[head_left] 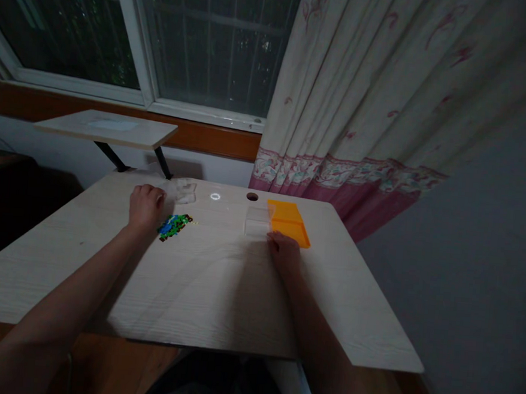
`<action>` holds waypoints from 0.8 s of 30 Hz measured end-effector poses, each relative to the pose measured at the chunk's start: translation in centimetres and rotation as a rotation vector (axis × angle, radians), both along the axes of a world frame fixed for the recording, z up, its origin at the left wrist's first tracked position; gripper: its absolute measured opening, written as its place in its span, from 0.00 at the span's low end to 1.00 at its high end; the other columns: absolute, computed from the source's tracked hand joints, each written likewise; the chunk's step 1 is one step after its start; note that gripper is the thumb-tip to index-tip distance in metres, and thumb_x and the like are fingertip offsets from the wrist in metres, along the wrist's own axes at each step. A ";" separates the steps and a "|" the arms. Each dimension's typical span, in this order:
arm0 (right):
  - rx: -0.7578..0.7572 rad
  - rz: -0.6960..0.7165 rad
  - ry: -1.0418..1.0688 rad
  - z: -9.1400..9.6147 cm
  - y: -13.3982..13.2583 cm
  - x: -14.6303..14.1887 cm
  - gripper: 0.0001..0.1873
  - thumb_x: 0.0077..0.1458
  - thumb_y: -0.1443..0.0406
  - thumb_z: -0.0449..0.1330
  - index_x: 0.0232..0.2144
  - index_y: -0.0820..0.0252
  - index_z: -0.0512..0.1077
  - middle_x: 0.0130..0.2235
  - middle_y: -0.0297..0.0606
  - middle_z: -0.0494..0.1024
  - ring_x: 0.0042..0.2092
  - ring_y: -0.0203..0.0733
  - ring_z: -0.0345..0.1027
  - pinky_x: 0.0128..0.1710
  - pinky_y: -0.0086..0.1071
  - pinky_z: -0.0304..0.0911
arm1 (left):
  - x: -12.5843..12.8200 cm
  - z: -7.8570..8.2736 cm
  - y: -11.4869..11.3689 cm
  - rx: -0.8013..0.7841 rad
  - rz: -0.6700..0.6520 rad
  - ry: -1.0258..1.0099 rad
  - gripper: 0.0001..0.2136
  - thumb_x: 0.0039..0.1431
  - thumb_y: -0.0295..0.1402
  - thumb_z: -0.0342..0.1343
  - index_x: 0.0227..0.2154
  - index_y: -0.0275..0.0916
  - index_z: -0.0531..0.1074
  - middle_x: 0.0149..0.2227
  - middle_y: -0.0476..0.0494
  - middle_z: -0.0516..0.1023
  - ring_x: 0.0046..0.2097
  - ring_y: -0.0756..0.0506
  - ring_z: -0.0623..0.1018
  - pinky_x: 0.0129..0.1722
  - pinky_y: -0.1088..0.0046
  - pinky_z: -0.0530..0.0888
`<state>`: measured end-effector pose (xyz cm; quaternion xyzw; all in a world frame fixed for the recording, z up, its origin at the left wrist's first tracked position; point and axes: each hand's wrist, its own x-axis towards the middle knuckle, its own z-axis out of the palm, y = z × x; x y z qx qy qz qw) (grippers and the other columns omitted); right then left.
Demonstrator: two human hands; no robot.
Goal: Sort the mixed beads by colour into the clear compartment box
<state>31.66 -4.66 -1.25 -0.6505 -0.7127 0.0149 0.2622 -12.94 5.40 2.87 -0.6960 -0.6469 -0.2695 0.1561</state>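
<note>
Orange tray (294, 230) on the right side of the table (202, 289), and here's the right hand (285, 251) at its near edge, fingertips bent by the corner of a clear plastic piece (257, 222) just beside it; whether they grip anything, I can't tell. Across the way, well apart, the left hand (145, 207) curls its fingers, their hold hidden from me, near some clear plastic wrapping (185, 191) and a loose patch of small green, blue and brown pieces (173, 226)!
</note>
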 end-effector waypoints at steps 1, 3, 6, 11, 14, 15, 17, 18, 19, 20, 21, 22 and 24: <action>0.005 0.001 0.005 0.0 0.0 0.0 0.16 0.64 0.67 0.56 0.50 0.55 0.79 0.54 0.40 0.82 0.59 0.45 0.73 0.64 0.43 0.63 | 0.7 0.5 -0.4 0.020 -0.009 -0.004 0.15 0.67 0.37 0.48 0.44 0.37 0.78 0.45 0.34 0.74 0.52 0.33 0.68 0.54 0.53 0.67; 0.007 0.003 0.012 0.0 0.1 0.0 0.16 0.64 0.67 0.56 0.49 0.55 0.80 0.54 0.40 0.82 0.59 0.46 0.74 0.64 0.43 0.63 | 2.5 1.4 -1.1 0.075 -0.095 -0.019 0.16 0.69 0.39 0.47 0.44 0.38 0.78 0.46 0.35 0.74 0.53 0.33 0.68 0.54 0.53 0.67; -0.001 0.014 0.009 0.1 0.0 0.0 0.17 0.64 0.67 0.55 0.49 0.55 0.80 0.54 0.40 0.82 0.60 0.46 0.73 0.64 0.43 0.63 | 5.9 2.2 -2.1 0.033 -0.338 -0.027 0.15 0.69 0.39 0.47 0.43 0.40 0.78 0.43 0.36 0.76 0.51 0.35 0.70 0.53 0.55 0.68; 0.011 0.017 0.029 0.0 0.2 0.1 0.17 0.63 0.67 0.55 0.49 0.56 0.80 0.53 0.40 0.82 0.59 0.46 0.74 0.64 0.43 0.63 | 11.9 1.1 -2.8 -0.103 -0.666 0.006 0.14 0.69 0.37 0.49 0.39 0.38 0.79 0.39 0.37 0.78 0.45 0.38 0.72 0.49 0.59 0.69; 0.021 0.011 0.050 -0.2 0.5 0.1 0.17 0.63 0.67 0.55 0.48 0.56 0.81 0.52 0.40 0.83 0.58 0.46 0.75 0.64 0.43 0.64 | 14.5 0.0 -3.1 -0.157 -0.725 0.019 0.13 0.69 0.36 0.50 0.38 0.38 0.80 0.37 0.37 0.77 0.45 0.38 0.72 0.48 0.59 0.70; 0.023 0.010 0.053 -0.2 0.6 0.2 0.17 0.63 0.67 0.55 0.48 0.57 0.81 0.52 0.41 0.83 0.58 0.46 0.75 0.64 0.43 0.64 | 15.1 -0.4 -3.1 -0.178 -0.740 0.018 0.13 0.68 0.36 0.50 0.38 0.38 0.80 0.38 0.37 0.77 0.45 0.39 0.72 0.48 0.59 0.70; 0.029 0.008 0.058 -0.3 0.8 0.2 0.17 0.62 0.67 0.55 0.47 0.57 0.81 0.52 0.41 0.83 0.58 0.46 0.75 0.64 0.43 0.64 | 15.8 -1.2 -3.0 -0.218 -0.772 0.002 0.12 0.68 0.35 0.51 0.39 0.39 0.80 0.38 0.37 0.77 0.45 0.39 0.72 0.48 0.59 0.70; 0.032 0.008 0.061 -0.4 0.8 0.2 0.17 0.62 0.67 0.55 0.47 0.57 0.81 0.52 0.41 0.83 0.57 0.46 0.75 0.64 0.43 0.64 | 16.0 -1.5 -2.9 -0.235 -0.789 -0.016 0.12 0.67 0.34 0.51 0.40 0.39 0.80 0.38 0.37 0.77 0.45 0.39 0.72 0.48 0.59 0.70; 0.035 0.009 0.063 -0.4 0.9 0.2 0.17 0.63 0.67 0.54 0.47 0.57 0.81 0.52 0.41 0.83 0.57 0.45 0.75 0.64 0.43 0.64 | 16.1 -1.9 -2.8 -0.247 -0.804 -0.038 0.12 0.67 0.34 0.51 0.41 0.40 0.81 0.38 0.37 0.77 0.45 0.39 0.73 0.48 0.59 0.70; 0.037 0.009 0.063 -0.4 0.9 0.3 0.17 0.63 0.66 0.54 0.47 0.57 0.81 0.52 0.41 0.83 0.58 0.45 0.75 0.64 0.42 0.64 | 16.2 -2.3 -2.6 -0.256 -0.818 -0.062 0.12 0.67 0.34 0.51 0.42 0.40 0.81 0.38 0.37 0.77 0.45 0.39 0.73 0.48 0.59 0.70; 0.037 0.009 0.062 -0.4 0.9 0.3 0.17 0.63 0.66 0.54 0.47 0.57 0.81 0.52 0.41 0.83 0.58 0.45 0.75 0.64 0.42 0.64 | 16.1 -2.5 -2.5 -0.261 -0.831 -0.083 0.12 0.67 0.34 0.51 0.43 0.40 0.80 0.39 0.37 0.77 0.45 0.39 0.73 0.49 0.59 0.70; 0.034 0.010 0.060 -0.5 0.9 0.3 0.17 0.63 0.66 0.55 0.47 0.56 0.81 0.52 0.40 0.83 0.58 0.45 0.75 0.64 0.42 0.64 | 16.1 -2.8 -2.4 -0.263 -0.844 -0.099 0.12 0.67 0.34 0.51 0.43 0.40 0.80 0.39 0.37 0.78 0.45 0.39 0.73 0.49 0.59 0.70; 0.030 0.017 0.054 -0.5 0.9 0.3 0.17 0.62 0.66 0.55 0.48 0.56 0.81 0.52 0.41 0.83 0.58 0.45 0.75 0.64 0.42 0.64 | 15.9 -2.9 -2.3 -0.267 -0.871 -0.117 0.12 0.67 0.34 0.51 0.43 0.40 0.80 0.40 0.37 0.78 0.46 0.40 0.74 0.51 0.59 0.70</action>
